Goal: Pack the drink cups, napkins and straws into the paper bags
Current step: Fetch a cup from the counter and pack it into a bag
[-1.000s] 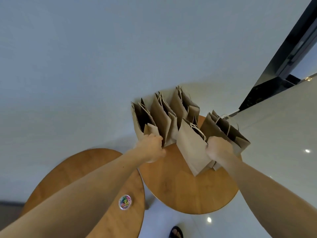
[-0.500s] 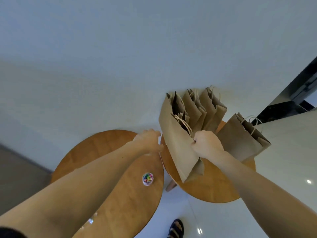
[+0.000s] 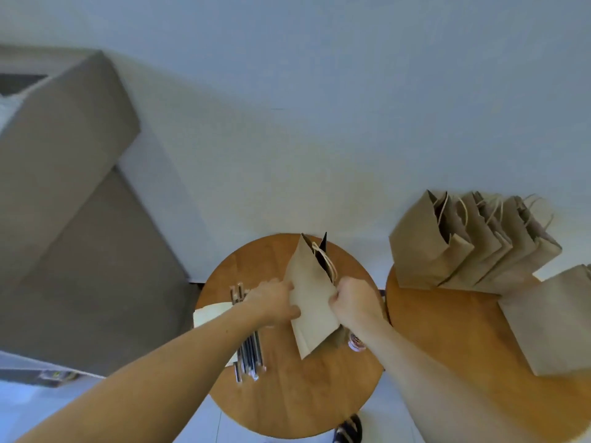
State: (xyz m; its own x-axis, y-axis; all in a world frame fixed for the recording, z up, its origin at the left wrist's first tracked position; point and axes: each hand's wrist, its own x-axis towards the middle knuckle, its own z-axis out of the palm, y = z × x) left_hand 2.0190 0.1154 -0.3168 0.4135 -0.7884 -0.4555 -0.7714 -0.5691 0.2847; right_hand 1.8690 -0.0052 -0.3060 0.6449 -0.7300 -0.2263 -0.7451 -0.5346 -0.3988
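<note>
Sandalled foot [image 3: 348, 431] at bottom edge, then the left table [image 3: 287, 404], round, wood. On it lie dark straws [image 3: 251, 353] in a loose bundle, partly under the left forearm, and a pale napkin stack [image 3: 209, 314] just beside them at the table's left rim. Left hand [image 3: 271, 302] pinches the paper bag [image 3: 311, 302] at its left edge, fingers above, thumb below; right hand [image 3: 355, 302] is curled tight on the right edge below the twine handle. The bag is tilted, mouth open and facing away, over the left table (contact with the wood unclear). Half a second ago only the right hand held it, by the right table [image 3: 447, 330], left hand free. Small round tub [image 3: 356, 342] peeks out behind the right wrist. Farther: a row of bags [image 3: 463, 247] upright on the right table, single bag [image 3: 550, 324] beside it. Grey sofa [image 3: 64, 187] newly in view, far left.
</note>
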